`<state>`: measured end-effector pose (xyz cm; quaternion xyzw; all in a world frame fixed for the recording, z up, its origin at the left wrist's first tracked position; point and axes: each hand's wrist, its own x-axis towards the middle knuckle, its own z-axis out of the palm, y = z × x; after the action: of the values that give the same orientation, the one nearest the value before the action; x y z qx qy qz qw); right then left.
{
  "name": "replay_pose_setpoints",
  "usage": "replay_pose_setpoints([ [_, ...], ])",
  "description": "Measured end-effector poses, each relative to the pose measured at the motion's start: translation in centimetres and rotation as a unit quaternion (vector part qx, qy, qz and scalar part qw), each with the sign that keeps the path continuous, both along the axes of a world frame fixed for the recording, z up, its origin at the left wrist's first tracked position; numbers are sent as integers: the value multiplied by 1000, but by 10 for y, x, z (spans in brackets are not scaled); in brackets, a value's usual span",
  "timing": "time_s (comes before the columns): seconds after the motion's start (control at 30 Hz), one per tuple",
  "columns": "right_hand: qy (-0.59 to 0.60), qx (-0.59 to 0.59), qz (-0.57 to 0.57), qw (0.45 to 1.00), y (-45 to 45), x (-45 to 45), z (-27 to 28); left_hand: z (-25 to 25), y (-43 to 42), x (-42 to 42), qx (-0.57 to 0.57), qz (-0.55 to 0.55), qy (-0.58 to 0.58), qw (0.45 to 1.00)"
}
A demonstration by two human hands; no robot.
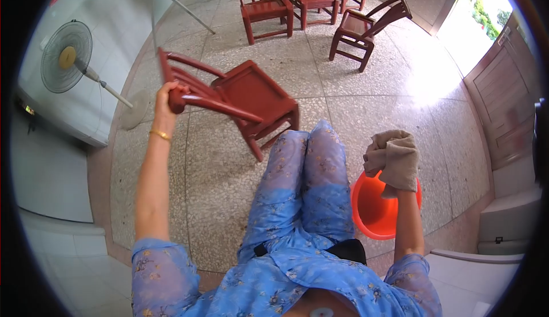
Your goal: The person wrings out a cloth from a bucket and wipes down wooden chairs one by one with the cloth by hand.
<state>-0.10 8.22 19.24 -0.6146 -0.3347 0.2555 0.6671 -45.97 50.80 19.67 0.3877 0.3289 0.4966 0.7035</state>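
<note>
My left hand [166,98], with a gold bracelet at its wrist, is closed round the top corner of a red wooden chair's backrest. That chair [251,93] is tilted on the floor in front of my knees, its seat facing up. A grey-brown cloth [400,160] covers most of my right hand [374,160], whose fingers are wrapped in it. Below and behind the cloth stands an orange-red bucket [372,220], to the right of my legs.
Three red chairs [266,9] stand in a row at the back, and another [357,28] stands right of them, turned sideways. A standing fan [67,57] is at the left wall. An open doorway [477,14] and a wooden door [503,88] are on the right.
</note>
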Motion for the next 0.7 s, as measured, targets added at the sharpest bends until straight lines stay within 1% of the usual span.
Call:
replay_pose_setpoints([
  [0.03, -4, 0, -15, 1000, 4, -2, 7, -12, 8, -23, -19, -8, -30, 999],
  [0.1, -12, -1, -47, 999, 12, -11, 23, -24, 9, -64, -3, 13, -30, 999],
  [0.13, -16, -2, -60, 998, 14, -11, 30, -26, 3, -82, 6, 44, -4, 999],
  [0.17, -17, -4, -70, 997, 17, -12, 34, -28, -2, -100, -27, 92, -7, 995],
  [0.2, -15, -6, -74, 997, 19, -12, 37, -22, -17, -115, -48, 110, 7, 993],
  [0.27, -7, -14, -69, 997, 18, -15, 34, -15, -49, -147, -36, 114, 54, 991],
  [0.4, 14, -33, -42, 998, 10, -22, 24, -5, -102, -208, -79, 172, 89, 978],
  [0.5, 26, -46, -20, 998, 2, -15, 17, 5, -123, -223, -63, 185, 225, 955],
  [0.53, 28, -48, -14, 998, 2, -15, 17, 8, -126, -229, -74, 212, 312, 923],
  [0.57, 30, -48, -10, 998, -1, -15, 17, 18, -132, -232, -22, 222, 436, 872],
  [0.6, 31, -48, -8, 998, -2, -14, 19, 27, -135, -233, 28, 225, 552, 802],
  [0.63, 31, -48, -8, 998, 2, -9, 22, 33, -132, -228, 147, 282, 609, 727],
  [0.67, 30, -47, -10, 998, 4, -7, 26, 38, -130, -219, 262, 329, 651, 632],
  [0.7, 30, -46, -14, 998, 10, 1, 30, 47, -140, -184, 267, 361, 556, 699],
])
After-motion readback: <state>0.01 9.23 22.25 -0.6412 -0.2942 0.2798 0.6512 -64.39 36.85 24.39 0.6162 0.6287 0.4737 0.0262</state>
